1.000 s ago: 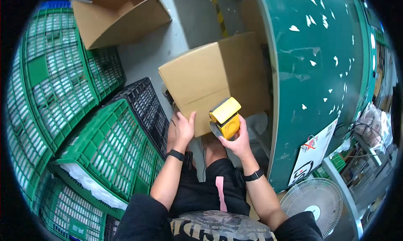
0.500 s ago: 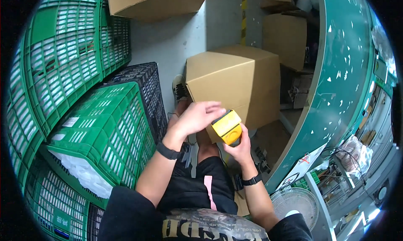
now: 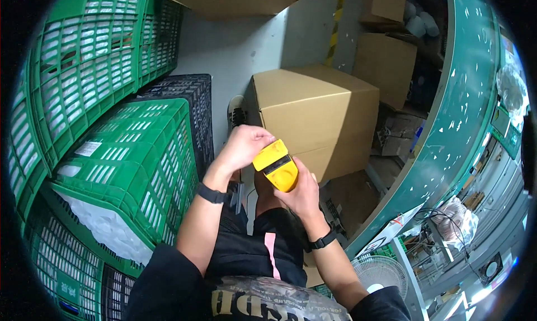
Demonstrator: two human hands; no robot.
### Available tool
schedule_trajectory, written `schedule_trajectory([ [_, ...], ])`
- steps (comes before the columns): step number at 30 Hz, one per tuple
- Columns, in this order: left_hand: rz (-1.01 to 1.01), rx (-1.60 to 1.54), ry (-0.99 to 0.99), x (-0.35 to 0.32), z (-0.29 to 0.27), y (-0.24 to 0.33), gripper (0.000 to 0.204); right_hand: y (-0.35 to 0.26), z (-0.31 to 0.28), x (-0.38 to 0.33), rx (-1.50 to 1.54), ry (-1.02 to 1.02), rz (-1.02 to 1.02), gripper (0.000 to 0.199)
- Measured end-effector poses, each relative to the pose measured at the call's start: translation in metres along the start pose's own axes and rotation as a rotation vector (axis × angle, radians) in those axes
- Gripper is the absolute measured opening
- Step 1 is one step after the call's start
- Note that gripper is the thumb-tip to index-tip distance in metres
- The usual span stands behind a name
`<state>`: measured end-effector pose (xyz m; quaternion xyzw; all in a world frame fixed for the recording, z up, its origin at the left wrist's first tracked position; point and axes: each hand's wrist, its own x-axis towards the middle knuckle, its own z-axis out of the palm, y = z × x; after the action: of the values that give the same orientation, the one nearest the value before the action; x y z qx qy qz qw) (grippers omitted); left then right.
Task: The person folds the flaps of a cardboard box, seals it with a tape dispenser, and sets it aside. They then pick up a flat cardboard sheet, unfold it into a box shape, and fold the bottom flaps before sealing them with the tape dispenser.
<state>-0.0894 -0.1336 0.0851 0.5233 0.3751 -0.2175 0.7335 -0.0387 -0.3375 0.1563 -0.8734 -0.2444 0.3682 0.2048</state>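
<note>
A yellow handheld device [image 3: 282,175] with a black band across its middle and a rounded lower end is in my right hand [image 3: 302,193]. The fingers and thumb wrap its lower right side. From what shows, I cannot tell its exact kind. My left hand [image 3: 246,144] is closed in a pinch at the upper left edge of the device's yellow top part [image 3: 271,155]. Its fingertips partly hide that edge. Just beyond both hands stands a closed brown carton [image 3: 310,111].
Green plastic crates [image 3: 128,153] line my left, beside a black crate [image 3: 202,125]. Another carton [image 3: 246,1] sits at the far end. A green panel [image 3: 467,97] curves along my right, with a white fan [image 3: 381,273] below it.
The device and both hands have shifted left in view, and the device is turned. My left fingers have come together at its top edge. A wider black band shows between its yellow parts.
</note>
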Motion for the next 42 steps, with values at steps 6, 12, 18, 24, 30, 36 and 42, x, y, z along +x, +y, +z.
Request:
schedule_trajectory([
  [6,-0.012,-0.117,-0.135,0.014,-0.030,0.013,0.019,-0.003,0.005,-0.011,-0.108,-0.037,0.004,0.090],
  [12,0.064,-0.322,-0.175,0.042,-0.065,0.017,0.018,0.017,0.009,-0.067,-0.129,0.001,0.054,0.089],
  [18,-0.018,-0.036,-0.166,0.086,-0.077,0.036,0.018,0.031,0.011,-0.101,-0.125,-0.119,0.219,0.084],
  [24,0.000,0.066,-0.143,0.115,-0.085,0.020,0.018,0.019,0.027,-0.081,-0.057,-0.109,0.274,0.083],
  [30,-0.011,0.068,-0.153,0.137,-0.075,-0.009,0.016,0.023,0.038,-0.083,-0.045,-0.120,0.301,0.083],
  [36,0.024,0.039,-0.207,0.148,-0.071,-0.030,0.016,0.024,0.043,-0.081,-0.040,-0.071,0.283,0.087],
  [42,0.033,0.119,-0.244,0.143,-0.068,-0.034,0.017,0.022,0.043,-0.081,-0.009,-0.124,0.345,0.083],
])
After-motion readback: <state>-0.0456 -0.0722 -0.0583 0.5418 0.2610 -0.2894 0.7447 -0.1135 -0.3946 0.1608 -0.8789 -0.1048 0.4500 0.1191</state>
